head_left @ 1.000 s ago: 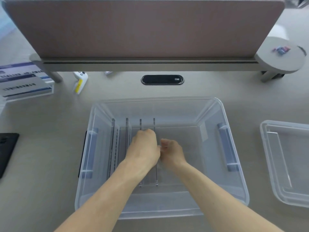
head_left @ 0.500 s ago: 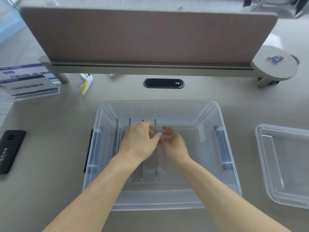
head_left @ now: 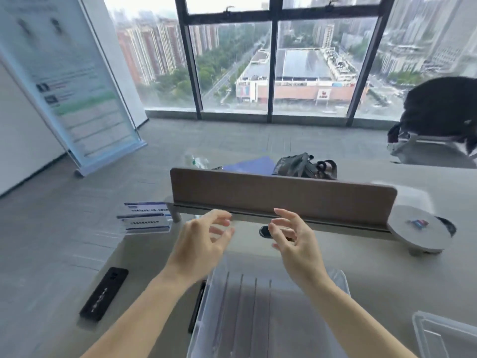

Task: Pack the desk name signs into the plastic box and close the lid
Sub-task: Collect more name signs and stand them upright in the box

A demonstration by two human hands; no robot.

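Banner (head_left: 74,81): standing on the floor far left, tilted, text blurred.
Phone (head_left: 104,293): black, flat on the desk (head_left: 144,254), left of the box.
Signs, unpacked (head_left: 145,219): clear stands with blue-and-white cards, on the desk's far left corner, well apart from the box.
Left hand (head_left: 201,245): raised above the box's far edge, fingers spread and loosely curled, holding nothing.
Box (head_left: 258,319): clear plastic, open, on the desk at lower centre, under both forearms.
Signs, packed (head_left: 247,301): four clear panels standing on edge in a row inside the box, toward its left half; edges show as thin parallel lines.
Right hand (head_left: 296,241): raised beside the left, apart from it, fingers open and curled, empty.
Divider (head_left: 281,197): brown panel upright along the desk's far edge, behind both hands.
Round shelf (head_left: 420,233): grey, at the divider's right end, a small coloured item on it.
Lid (head_left: 444,334): clear, lying on the desk at lower right, apart from the box.
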